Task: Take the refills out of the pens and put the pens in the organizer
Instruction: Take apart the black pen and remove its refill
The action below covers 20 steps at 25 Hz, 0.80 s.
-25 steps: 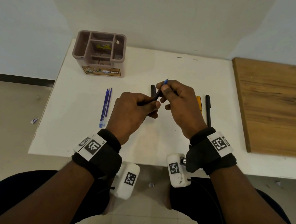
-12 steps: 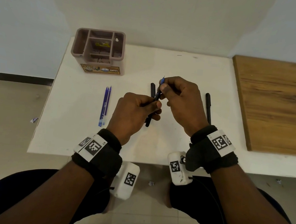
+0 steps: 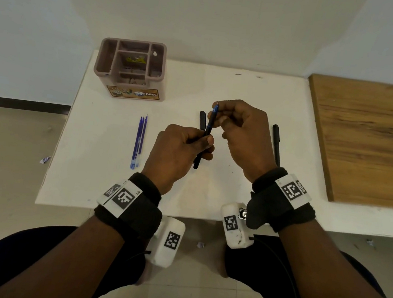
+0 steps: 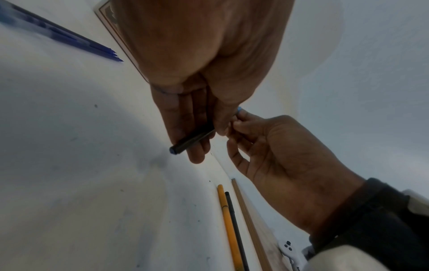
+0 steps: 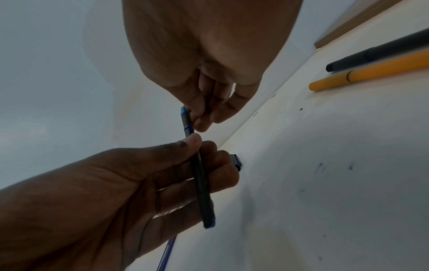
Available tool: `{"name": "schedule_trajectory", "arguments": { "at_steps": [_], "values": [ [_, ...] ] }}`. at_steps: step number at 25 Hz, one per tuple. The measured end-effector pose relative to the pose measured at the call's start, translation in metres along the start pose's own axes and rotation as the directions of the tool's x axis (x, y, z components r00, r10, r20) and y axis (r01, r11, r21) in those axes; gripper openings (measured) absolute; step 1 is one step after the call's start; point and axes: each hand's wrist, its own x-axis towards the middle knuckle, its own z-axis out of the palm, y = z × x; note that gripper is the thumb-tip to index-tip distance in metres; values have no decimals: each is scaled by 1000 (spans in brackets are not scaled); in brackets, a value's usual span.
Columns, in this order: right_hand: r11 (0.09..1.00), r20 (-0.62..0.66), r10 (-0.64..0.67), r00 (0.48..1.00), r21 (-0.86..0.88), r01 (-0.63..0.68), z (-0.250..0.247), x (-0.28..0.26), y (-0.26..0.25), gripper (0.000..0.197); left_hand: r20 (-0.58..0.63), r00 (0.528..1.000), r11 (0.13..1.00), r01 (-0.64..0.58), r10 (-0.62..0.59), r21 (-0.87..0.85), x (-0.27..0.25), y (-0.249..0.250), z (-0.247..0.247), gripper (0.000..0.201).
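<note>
Pen in hand: slim black plastic pen barrel [image 3: 203, 140] with blue refill tip [image 3: 215, 109] sticking out at the top, held tilted above the white table [image 3: 91, 174].
Left hand [image 3: 178, 151]: fingers curled round the middle of the barrel, thumb pressed on its side.
Right hand [image 3: 242, 131]: thumb and forefinger pinching the blue tip end; other fingers loosely bent, holding nothing.
Step, by judgement: pulling the refill out of the barrel, only just begun, most of the refill not yet out.
Done so far: 3 thin blue refills [image 3: 138, 142] lying side by side on the table, left of the hands.
Organizer: brown plastic desk organizer with several compartments [image 3: 130, 69] at the far left of the table; no pen visible inside, only small items.
Left to do: black pen [image 3: 276, 142] and yellow pen [image 5: 369, 75] lying on the right, near the wooden board [image 3: 366, 142]; a black piece [image 3: 202, 120] behind the hands, barrel or cap unclear; all barrels apparently not yet in the organizer.
</note>
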Motion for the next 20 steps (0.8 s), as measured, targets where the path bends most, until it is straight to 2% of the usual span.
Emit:
{"name": "schedule_trajectory", "arguments": {
  "at_steps": [6, 10, 16, 20],
  "values": [
    [998, -38, 59, 998, 28, -57, 4, 1, -4, 35, -3, 1000, 1000, 2, -2, 19, -1, 3, 2, 28],
    [1000, -17, 22, 1000, 20, -22, 2, 0, -3, 29, -11, 1000, 999, 6, -5, 32, 0, 2, 1, 27],
    [999, -22, 39, 999, 18, -38, 4, -1, -5, 34, -11, 1000, 999, 5, -5, 34, 0, 3, 2, 26],
    [999, -21, 32, 999, 11, -32, 1, 1, -2, 29, -20, 1000, 999, 18, -18, 27, 1, 3, 2, 24]
  ]
}}
